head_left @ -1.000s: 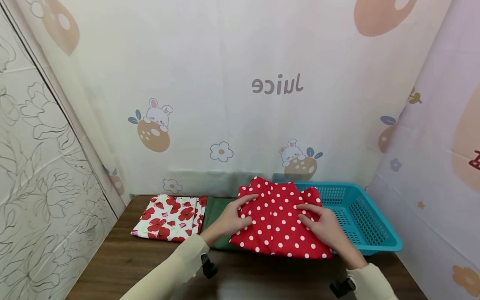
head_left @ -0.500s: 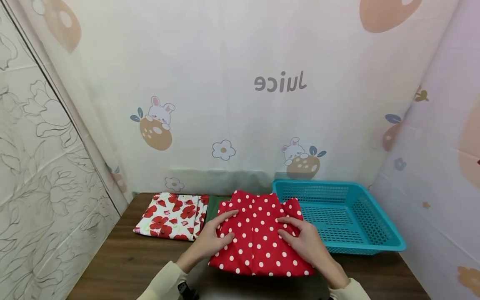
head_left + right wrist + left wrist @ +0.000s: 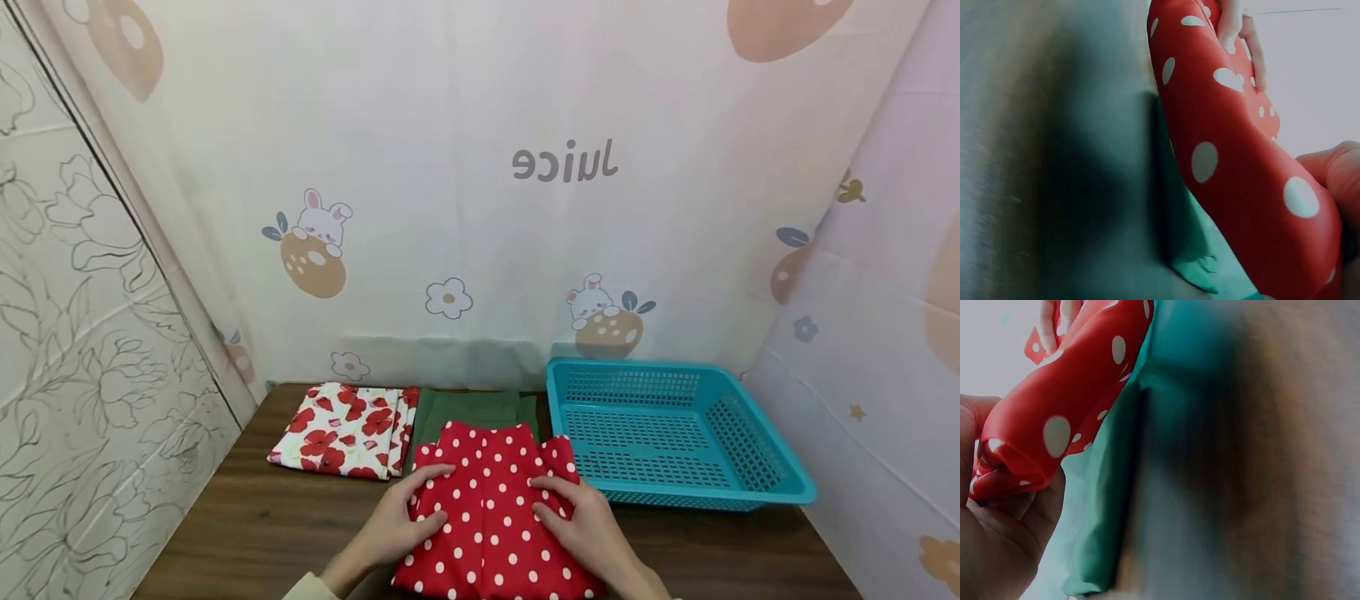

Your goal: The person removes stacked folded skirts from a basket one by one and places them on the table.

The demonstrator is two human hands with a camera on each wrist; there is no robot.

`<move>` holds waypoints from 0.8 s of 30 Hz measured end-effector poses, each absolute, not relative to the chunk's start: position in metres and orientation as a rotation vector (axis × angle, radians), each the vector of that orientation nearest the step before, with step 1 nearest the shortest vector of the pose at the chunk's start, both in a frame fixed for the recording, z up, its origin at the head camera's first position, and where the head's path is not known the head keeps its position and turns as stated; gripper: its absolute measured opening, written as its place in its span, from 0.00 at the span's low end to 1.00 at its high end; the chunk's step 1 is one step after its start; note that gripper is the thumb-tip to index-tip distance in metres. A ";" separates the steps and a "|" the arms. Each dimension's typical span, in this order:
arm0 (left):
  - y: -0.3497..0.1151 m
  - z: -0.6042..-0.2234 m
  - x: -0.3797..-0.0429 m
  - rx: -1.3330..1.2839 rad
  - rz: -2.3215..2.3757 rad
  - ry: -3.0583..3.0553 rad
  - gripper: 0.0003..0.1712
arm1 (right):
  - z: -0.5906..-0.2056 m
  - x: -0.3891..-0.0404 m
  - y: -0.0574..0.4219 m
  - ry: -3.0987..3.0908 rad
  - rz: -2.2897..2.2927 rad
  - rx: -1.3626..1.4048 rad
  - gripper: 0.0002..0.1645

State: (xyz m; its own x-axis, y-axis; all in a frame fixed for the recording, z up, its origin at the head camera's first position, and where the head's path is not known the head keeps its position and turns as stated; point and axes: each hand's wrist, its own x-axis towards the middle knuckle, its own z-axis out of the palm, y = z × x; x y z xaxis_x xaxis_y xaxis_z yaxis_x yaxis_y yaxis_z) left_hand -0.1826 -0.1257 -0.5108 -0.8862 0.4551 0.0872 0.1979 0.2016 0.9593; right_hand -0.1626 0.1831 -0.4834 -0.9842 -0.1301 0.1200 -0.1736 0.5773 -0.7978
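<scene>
A folded red cloth with white polka dots (image 3: 495,525) is held between both hands at the lower middle of the head view. My left hand (image 3: 393,523) grips its left side, with the thumb on top. In the left wrist view the left hand's fingers (image 3: 1049,506) curl under the folded edge. On the opposite side, my right hand (image 3: 592,533) grips the cloth, thumb and fingertip on its upper face. Its fingers below are mostly hidden. In the wrist views the cloth is lifted off the table. Behind it lies a folded green cloth (image 3: 468,407), partly covered from view.
A folded white cloth with red poppies (image 3: 345,432) lies left of the green one on the brown wooden table (image 3: 247,529). A turquoise plastic basket (image 3: 675,442) stands at the right. A printed curtain (image 3: 450,167) hangs behind the table.
Both hands have carried the red polka-dot cloth leftward and toward the person, away from the basket. More of the green cloth and the basket now shows.
</scene>
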 end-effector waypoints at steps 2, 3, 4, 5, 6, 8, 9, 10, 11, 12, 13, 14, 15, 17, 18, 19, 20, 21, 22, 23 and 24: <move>-0.129 -0.515 -0.179 0.609 1.742 2.258 0.29 | -0.489 -0.160 0.182 -2.769 1.414 0.299 0.24; -0.130 -0.518 -0.177 0.599 1.743 2.254 0.28 | -0.492 -0.160 0.181 -2.782 1.421 0.323 0.24; -0.132 -0.520 -0.175 0.588 1.743 2.245 0.27 | -0.495 -0.159 0.181 -2.798 1.431 0.347 0.24; -0.134 -0.522 -0.174 0.577 1.747 2.231 0.26 | -0.498 -0.158 0.181 -2.814 1.446 0.371 0.25; -0.136 -0.524 -0.172 0.566 1.744 2.224 0.25 | -0.501 -0.157 0.181 -2.833 1.460 0.393 0.25; -0.140 -0.527 -0.169 0.543 1.741 2.207 0.23 | -0.506 -0.156 0.181 -2.866 1.500 0.433 0.27; -0.143 -0.529 -0.168 0.529 1.743 2.193 0.23 | -0.509 -0.155 0.182 -2.880 1.517 0.450 0.28; -0.145 -0.530 -0.166 0.517 1.742 2.180 0.22 | -0.511 -0.154 0.182 -2.894 1.539 0.464 0.28; -0.147 -0.531 -0.165 0.511 1.737 2.177 0.21 | -0.513 -0.153 0.182 -2.905 1.558 0.476 0.29; -0.149 -0.532 -0.164 0.502 1.735 2.170 0.21 | -0.515 -0.152 0.183 -2.915 1.577 0.488 0.29; -0.151 -0.534 -0.163 0.500 1.731 2.164 0.20 | -0.516 -0.151 0.183 -2.925 1.591 0.498 0.29; -0.153 -0.535 -0.162 0.495 1.726 2.155 0.19 | -0.517 -0.151 0.183 -2.935 1.605 0.513 0.29; -0.154 -0.536 -0.161 0.492 1.721 2.140 0.18 | -0.519 -0.150 0.184 -2.947 1.615 0.524 0.29; -0.158 -0.537 -0.160 0.488 1.708 2.112 0.17 | -0.521 -0.149 0.185 -2.969 1.627 0.548 0.28; -0.159 -0.538 -0.160 0.482 1.704 2.090 0.17 | -0.522 -0.148 0.187 -2.985 1.632 0.550 0.28; -0.161 -0.539 -0.159 0.479 1.698 2.068 0.16 | -0.524 -0.148 0.188 -3.005 1.643 0.549 0.27; -0.163 -0.540 -0.159 0.474 1.694 2.043 0.16 | -0.526 -0.149 0.190 -3.027 1.659 0.544 0.26; -0.165 -0.540 -0.159 0.469 1.687 2.022 0.16 | -0.528 -0.149 0.191 -3.053 1.681 0.537 0.26; -0.167 -0.541 -0.159 0.463 1.676 2.008 0.16 | -0.530 -0.148 0.193 -3.077 1.700 0.542 0.25; -0.169 -0.543 -0.159 0.450 1.659 2.002 0.15 | -0.533 -0.148 0.195 -3.102 1.719 0.542 0.25; -0.171 -0.544 -0.159 0.434 1.641 1.998 0.15 | -0.535 -0.148 0.197 -3.136 1.719 0.540 0.24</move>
